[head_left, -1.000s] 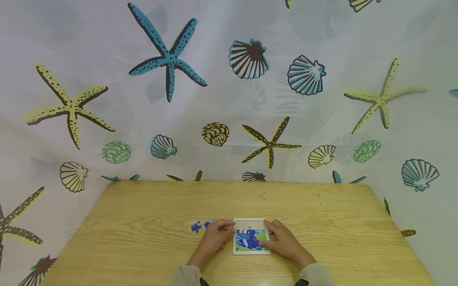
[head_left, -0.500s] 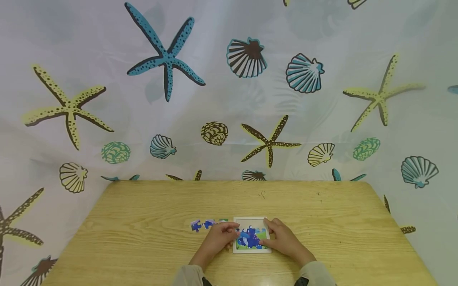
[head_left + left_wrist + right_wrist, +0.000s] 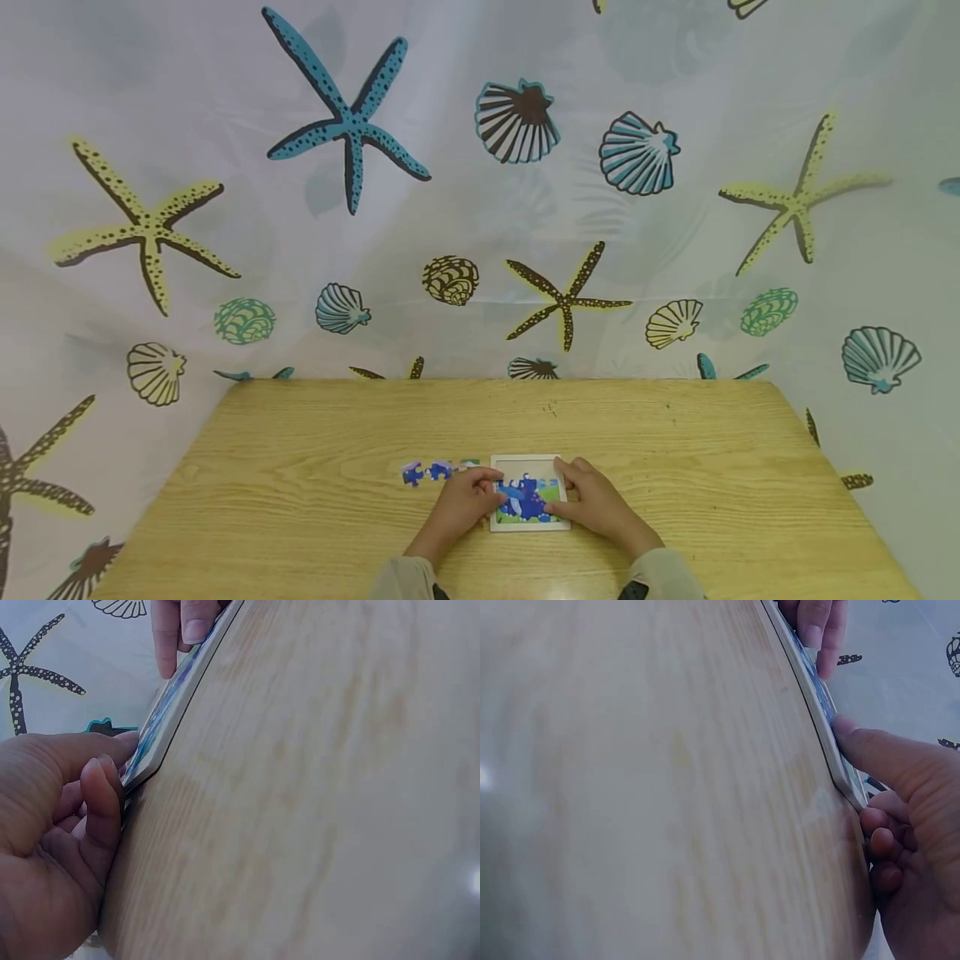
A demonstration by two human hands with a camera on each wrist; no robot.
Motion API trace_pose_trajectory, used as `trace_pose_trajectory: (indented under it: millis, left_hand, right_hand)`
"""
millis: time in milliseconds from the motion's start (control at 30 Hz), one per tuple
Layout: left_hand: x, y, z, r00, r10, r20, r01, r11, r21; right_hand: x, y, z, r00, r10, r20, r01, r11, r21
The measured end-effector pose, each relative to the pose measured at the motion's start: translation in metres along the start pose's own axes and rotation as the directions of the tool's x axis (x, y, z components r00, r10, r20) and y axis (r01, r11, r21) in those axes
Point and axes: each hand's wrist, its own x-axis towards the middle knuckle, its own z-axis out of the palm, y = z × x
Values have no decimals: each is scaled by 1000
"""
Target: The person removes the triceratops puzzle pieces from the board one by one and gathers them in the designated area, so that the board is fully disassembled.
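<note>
A small jigsaw puzzle in a white frame [image 3: 528,527] lies on the wooden table in the head view. Blue, purple and green pieces fill its lower part, and a bare strip shows along the top. At its left side my left hand [image 3: 467,500] has thumb and index around a blue puzzle piece [image 3: 506,482], partly hidden by the fingers. My right hand [image 3: 597,504] grips the frame's right side. In the right wrist view its thumb [image 3: 855,739] lies over the frame's face, with the other fingers curled by the edge.
Left of the frame lie several loose pieces: a purple-blue piece [image 3: 412,474], another blue piece [image 3: 438,471] and a greenish piece [image 3: 469,462] just behind my left hand. The wooden table [image 3: 300,500] meets a curtain [image 3: 420,208] printed with starfish and shells.
My left hand has moved slightly right, its fingertips now over the puzzle's left edge. A greenish loose piece has come into view behind it. The right hand stays on the frame.
</note>
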Motion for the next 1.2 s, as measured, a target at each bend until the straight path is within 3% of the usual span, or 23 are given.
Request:
trace_pose_trajectory:
  millis: [100,333,667,1200]
  left_hand:
    - [0,2,2,1000,12,-18,-11,999,40]
    - [-1,5,4,999,-29,-31,31,997,69]
    - [-2,5,4,999,-30,-31,32,998,60]
    - [-2,7,4,998,-57,-21,58,997,53]
  right_hand:
    - [0,0,0,1000,1,-4,-1,1000,-5]
    - [-1,-5,-2,1000,2,8,-3,1000,26]
    - [-2,-5,-2,990,-134,45,133,991,19]
    - [-2,-5,0,992,-121,42,119,992,45]
